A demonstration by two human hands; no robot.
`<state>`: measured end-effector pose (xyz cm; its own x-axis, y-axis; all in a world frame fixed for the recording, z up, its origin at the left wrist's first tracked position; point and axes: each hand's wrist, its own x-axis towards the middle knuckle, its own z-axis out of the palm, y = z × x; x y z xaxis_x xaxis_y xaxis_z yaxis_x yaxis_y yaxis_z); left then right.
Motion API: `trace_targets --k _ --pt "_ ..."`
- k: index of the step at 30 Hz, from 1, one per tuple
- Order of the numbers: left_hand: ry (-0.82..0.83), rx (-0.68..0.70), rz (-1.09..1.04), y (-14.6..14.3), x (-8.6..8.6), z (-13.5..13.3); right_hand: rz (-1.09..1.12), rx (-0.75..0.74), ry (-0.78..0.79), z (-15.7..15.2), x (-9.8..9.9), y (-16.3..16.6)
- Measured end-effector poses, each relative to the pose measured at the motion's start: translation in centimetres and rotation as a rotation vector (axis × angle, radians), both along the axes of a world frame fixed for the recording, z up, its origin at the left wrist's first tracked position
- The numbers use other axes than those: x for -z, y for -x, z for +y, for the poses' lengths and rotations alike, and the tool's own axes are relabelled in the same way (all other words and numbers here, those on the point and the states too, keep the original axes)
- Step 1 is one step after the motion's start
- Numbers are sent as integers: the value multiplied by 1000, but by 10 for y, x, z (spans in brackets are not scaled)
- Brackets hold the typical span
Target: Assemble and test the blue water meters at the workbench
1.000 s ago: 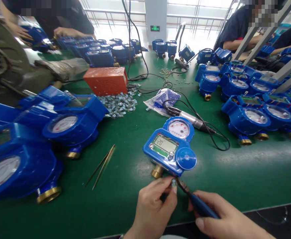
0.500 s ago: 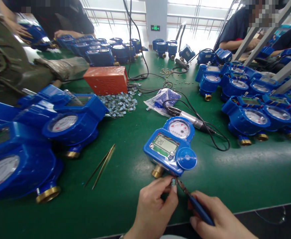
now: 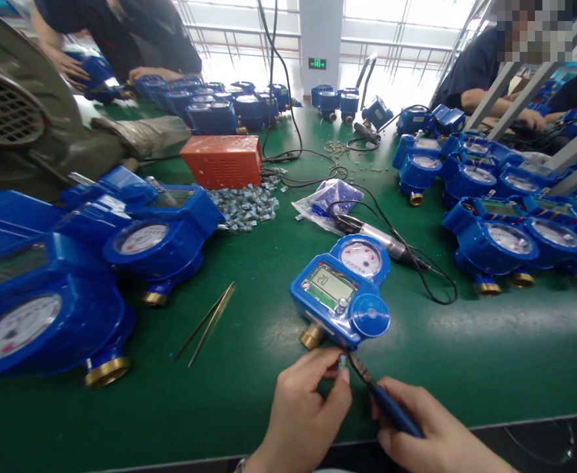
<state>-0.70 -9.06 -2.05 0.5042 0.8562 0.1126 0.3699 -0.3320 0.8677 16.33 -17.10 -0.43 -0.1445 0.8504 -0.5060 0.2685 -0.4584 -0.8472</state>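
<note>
A blue water meter (image 3: 325,289) lies before me, its small display lit with digits and its round dial facing up. Just below its near edge, my left hand (image 3: 305,401) pinches a small seal (image 3: 342,362), pale blue and clear, between thumb and finger. My right hand (image 3: 421,420) is wrapped around the blue handles of a pair of pliers (image 3: 394,408). The plier jaws point up at the meter's lower edge, close beside the seal; what they grip there is too small to tell. Brass tweezers (image 3: 207,322) lie on the table to the left.
Several blue meters stand left (image 3: 150,240) and right (image 3: 508,236). A pile of small seals (image 3: 249,207) lies by an orange box (image 3: 222,161). Behind my meter are a bag of blue parts (image 3: 335,196) and a corded electric screwdriver (image 3: 382,240). Co-workers handle meters farther back.
The view has shifted slightly, so the scene sits a little further right. Both hands stay at the meter's near edge, with the seal and pliers held much as before.
</note>
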Motion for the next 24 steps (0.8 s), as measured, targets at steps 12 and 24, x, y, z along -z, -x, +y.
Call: trace_targets --k 12,24 --pt "147 0 41 -1 -7 1 25 380 -102 -28 26 5" --pt "59 148 150 3 -14 10 205 764 -545 9 25 8"
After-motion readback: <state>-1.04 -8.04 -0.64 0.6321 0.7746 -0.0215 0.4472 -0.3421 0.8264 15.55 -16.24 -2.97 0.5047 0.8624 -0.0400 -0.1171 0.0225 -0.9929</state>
